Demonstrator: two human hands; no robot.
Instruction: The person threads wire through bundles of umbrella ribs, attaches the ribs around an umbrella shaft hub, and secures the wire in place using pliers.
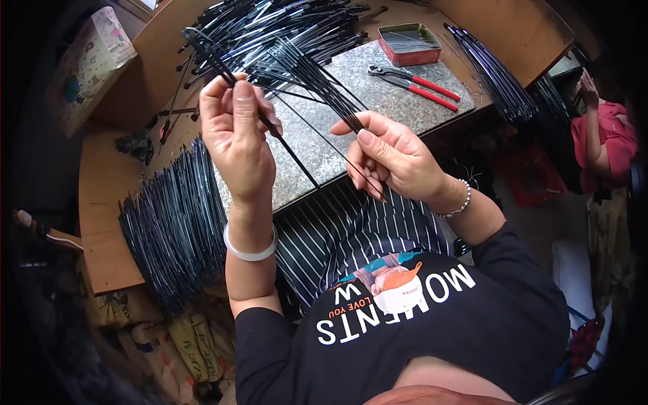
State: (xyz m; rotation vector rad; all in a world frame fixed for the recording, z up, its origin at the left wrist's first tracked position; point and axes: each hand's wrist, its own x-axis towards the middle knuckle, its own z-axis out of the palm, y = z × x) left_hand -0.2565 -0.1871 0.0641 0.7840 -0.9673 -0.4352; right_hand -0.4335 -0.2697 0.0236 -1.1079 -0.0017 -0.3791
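Right hand [398, 156] pinches black rods [325, 89], fanning out forward-left.

Blk strips [329, 90], red-hndld pliers [435, 88]

Black T-shirt [466, 341] with 2 short sleeves [528, 273]
White and orange lettering [351, 322], cup print [395, 291]; smooth white bangle [251, 256] left, pale beaded bracelet [460, 210] right; white-pinstriped dark lap garment [398, 229].

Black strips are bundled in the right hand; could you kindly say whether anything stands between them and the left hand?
Only other black strips cross the gap between left hand and bundle; nothing else visibly intervenes.
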